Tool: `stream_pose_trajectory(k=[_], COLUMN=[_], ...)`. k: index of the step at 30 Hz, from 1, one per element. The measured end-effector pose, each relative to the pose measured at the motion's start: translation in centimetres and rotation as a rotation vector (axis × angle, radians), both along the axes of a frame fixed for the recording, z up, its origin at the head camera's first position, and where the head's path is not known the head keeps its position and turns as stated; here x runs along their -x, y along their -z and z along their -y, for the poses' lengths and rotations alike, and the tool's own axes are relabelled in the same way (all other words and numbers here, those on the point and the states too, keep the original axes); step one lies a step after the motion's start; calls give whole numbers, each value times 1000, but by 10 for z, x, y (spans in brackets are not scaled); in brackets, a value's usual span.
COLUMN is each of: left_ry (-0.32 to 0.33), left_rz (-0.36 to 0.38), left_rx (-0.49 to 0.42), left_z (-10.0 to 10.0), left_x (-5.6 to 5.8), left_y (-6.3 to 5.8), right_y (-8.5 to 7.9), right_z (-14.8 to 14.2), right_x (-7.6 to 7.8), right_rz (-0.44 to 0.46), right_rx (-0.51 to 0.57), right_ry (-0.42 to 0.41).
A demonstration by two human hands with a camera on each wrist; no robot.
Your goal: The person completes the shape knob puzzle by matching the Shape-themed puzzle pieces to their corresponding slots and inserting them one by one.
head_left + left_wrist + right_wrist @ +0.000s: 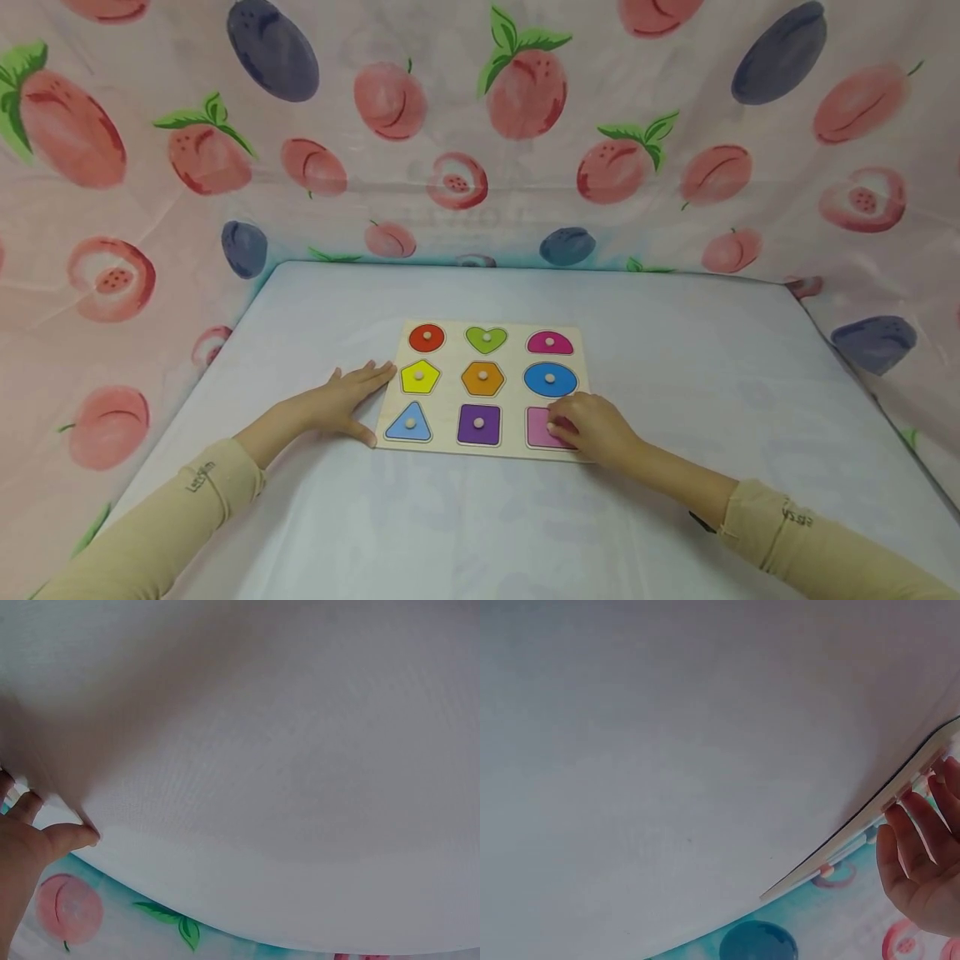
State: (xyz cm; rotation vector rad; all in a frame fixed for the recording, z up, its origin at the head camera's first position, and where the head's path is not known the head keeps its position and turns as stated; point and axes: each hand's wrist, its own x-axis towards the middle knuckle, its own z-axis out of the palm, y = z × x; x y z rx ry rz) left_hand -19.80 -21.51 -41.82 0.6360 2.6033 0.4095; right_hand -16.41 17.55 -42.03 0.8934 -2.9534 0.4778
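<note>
A wooden knob puzzle board lies flat with colourful shapes in its recesses. My left hand is spread, its fingertips and thumb at the board's left edge. At the near right corner, my right hand pinches the knob area of a pink square piece; the fingers hide the knob and the piece's right side. Just beyond those fingers is a blue oval, and to their left a purple square. The right wrist view catches the curled fingers over the board's edge.
A white-covered table carries the board. Fruit-printed cloth stands behind it and along both sides. The other pieces include a red circle, a green heart, a yellow pentagon and a light blue triangle.
</note>
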Motion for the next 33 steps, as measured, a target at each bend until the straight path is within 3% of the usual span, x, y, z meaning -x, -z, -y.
stream_pose_trajectory(k=[6,12,19,21,33], left_ry=[6,7,-4,-3,33], left_rz=[-1,26,55,54,19], left_rx=[6,29,53,52,39], left_z=[-2,-4,-2,-2,-1], left_x=[2,2,-4,-5,-7], left_y=[1,-5,-13,-13,-17], right_y=[-2,-18,-41,-43,-39], right_z=[-3,-11,-36,-42,-65], right_x=[0,4,13,15,16], right_rz=[45,171,40,18,-19], right_rx=[-9,-13,6,-5,4], right_ry=[6,28,-45,-30,39])
